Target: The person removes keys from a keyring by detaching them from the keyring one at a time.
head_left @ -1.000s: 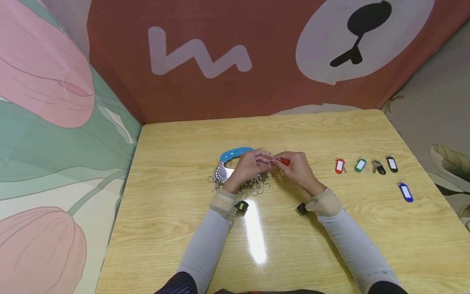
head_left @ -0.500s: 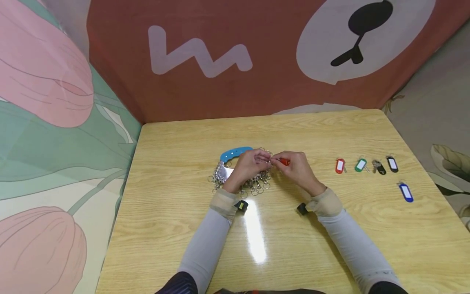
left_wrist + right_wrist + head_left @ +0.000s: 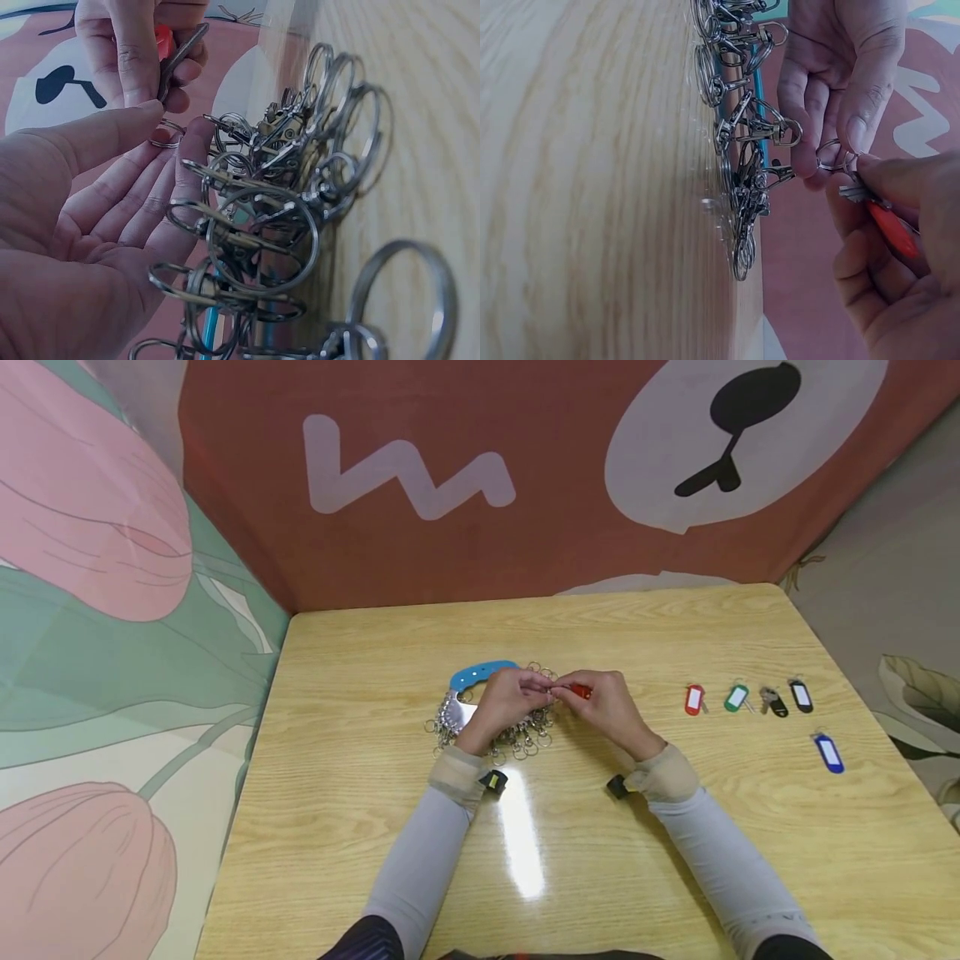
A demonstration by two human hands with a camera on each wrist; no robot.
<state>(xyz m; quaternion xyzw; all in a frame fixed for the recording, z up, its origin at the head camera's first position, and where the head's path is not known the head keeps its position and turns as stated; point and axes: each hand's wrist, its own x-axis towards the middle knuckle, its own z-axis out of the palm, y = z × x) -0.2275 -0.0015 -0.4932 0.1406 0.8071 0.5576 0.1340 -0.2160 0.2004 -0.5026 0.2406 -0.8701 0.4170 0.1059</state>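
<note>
My left hand (image 3: 510, 702) pinches a metal split ring (image 3: 829, 155) between thumb and fingertips, its palm turned up in the left wrist view. Facing it, my right hand (image 3: 609, 703) holds a red key tag (image 3: 891, 229) with a key (image 3: 853, 193) on it. The tag's own small ring meets the split ring at the fingertips; whether they are linked I cannot tell. Under and beside the left hand lies a key holder with a blue handle (image 3: 480, 673), a shiny metal plate (image 3: 467, 713) and many clasps with split rings (image 3: 262, 232). The left hand covers part of it.
To the right on the wooden table (image 3: 337, 827) lie another red key tag (image 3: 694, 699), a green one (image 3: 737, 697), black tags (image 3: 801, 694) and a blue one (image 3: 828, 752), several with keys. A brown printed cloth (image 3: 450, 552) stands behind the far edge.
Both hands stay at nearly the same spot above the key holder. Only small fingertip shifts show around the split ring and the red key tag.
</note>
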